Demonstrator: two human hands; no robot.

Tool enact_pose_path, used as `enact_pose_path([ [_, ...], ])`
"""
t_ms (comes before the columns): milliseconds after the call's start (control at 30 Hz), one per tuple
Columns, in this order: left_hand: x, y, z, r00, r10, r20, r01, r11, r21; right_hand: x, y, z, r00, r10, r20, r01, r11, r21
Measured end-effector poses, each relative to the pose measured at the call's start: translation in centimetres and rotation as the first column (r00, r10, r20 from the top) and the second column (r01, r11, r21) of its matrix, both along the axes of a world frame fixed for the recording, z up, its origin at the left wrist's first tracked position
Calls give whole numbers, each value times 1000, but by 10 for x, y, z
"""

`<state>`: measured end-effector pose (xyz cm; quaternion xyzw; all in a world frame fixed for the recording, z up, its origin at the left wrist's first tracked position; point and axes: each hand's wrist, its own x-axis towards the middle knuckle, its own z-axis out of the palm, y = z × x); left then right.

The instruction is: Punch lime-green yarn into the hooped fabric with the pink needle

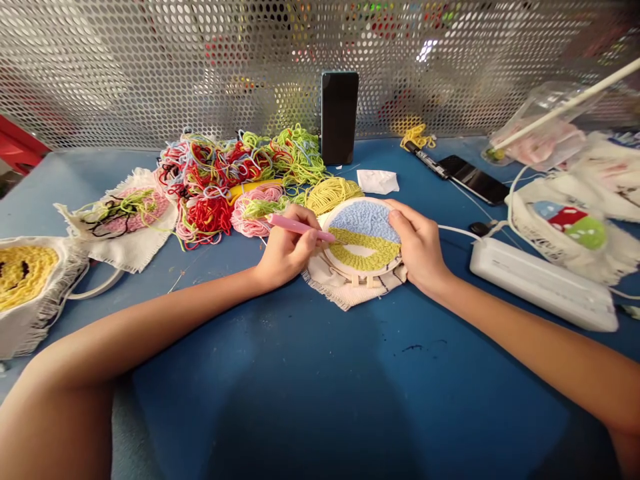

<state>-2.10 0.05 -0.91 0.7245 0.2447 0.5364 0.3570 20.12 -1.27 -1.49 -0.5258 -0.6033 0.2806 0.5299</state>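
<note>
My left hand (pixel 293 245) is closed around a pink punch needle (pixel 296 225), its tip at the left part of the stitched cloth. Gripped at its right edge by my right hand (pixel 419 241) is a round embroidery hoop (pixel 361 275), tilted toward me. Blue loops (pixel 361 219) fill the upper part of the cloth, yellow-green loops (pixel 383 253) the lower part, around a bare white patch (pixel 357 251). Fringed cloth (pixel 345 293) hangs out below the hoop. Just behind it lies a yellow yarn ball (pixel 334 195). The right hand's fingers behind the hoop are hidden.
Tangled coloured yarn (pixel 215 170) heaps at the back left. A phone (pixel 340 119) stands upright against a perforated metal panel (pixel 150 67). To the right lie a marker (pixel 426 160), another phone (pixel 474 179), a white power strip (pixel 543 283) and stitched pieces (pixel 573 223). More stitched cloth (pixel 125 217) lies left.
</note>
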Motion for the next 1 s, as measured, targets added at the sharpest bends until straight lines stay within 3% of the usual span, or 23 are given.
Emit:
enact_pose_path([
  [133,1,-4,7,971,24,-239,16,986,163,0,-1,0,991,26,-134,-26,1000,-1],
  [333,7,-6,10,888,-44,-458,155,966,209,-2,-3,4,983,104,-150,-105,994,2],
  [633,4,-6,13,938,39,-345,-8,996,90,-3,3,5,988,129,-85,-135,988,-76],
  [867,4,-5,13,929,27,-370,10,995,98,-2,5,11,988,155,-14,-155,972,-175],
  [1000,2,-5,11,949,18,-314,23,992,126,0,7,8,973,224,-49,-229,964,-136],
])
